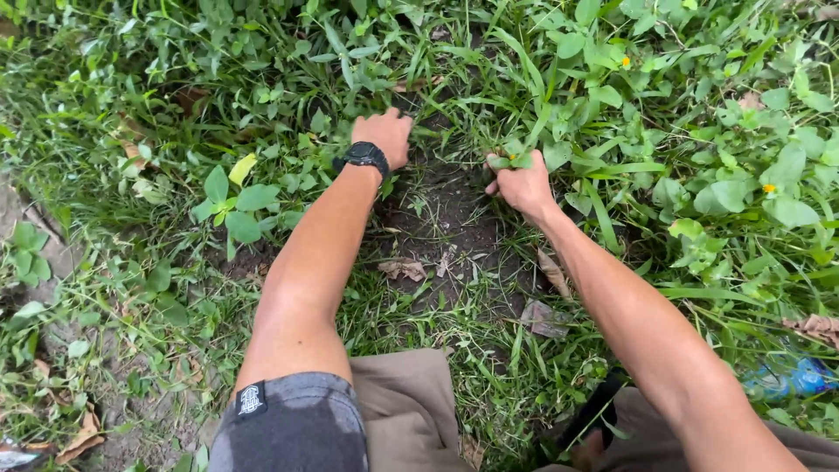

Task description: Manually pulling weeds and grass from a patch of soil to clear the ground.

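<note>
A: Both arms reach out low over the ground. Why so far forward?

B: I'd say because the weeds start at the far edge of the bare soil (441, 218). The person crouches behind that dark patch, knees in tan trousers (411, 406), so the hands have to stretch across it to meet the green.

A: What is the left hand (383, 135) doing?

B: It lies knuckles up, a black watch (364, 156) on the wrist, pushed into the grass (419, 65) at the patch's far left corner. Its fingers curl down among the blades, so I cannot tell whether they pinch anything; only the back of the hand shows.

A: And the right hand (523, 185)?

B: That one is plainer. Its fingers are pressed together into a fist around a small tuft (516, 159) of green stems, which stick out just above the knuckles. The grip sits low, close to the soil, likely to catch the stems near their roots.

A: So where do the weeds sit relative to the fingers?

B: The tuft is inside the right fist, touching the fingers. Thicker broad leaves (725, 183) spread just right of it, and grass rises beyond both hands. A dry leaf (402, 268) lies on the soil between the forearms
</note>
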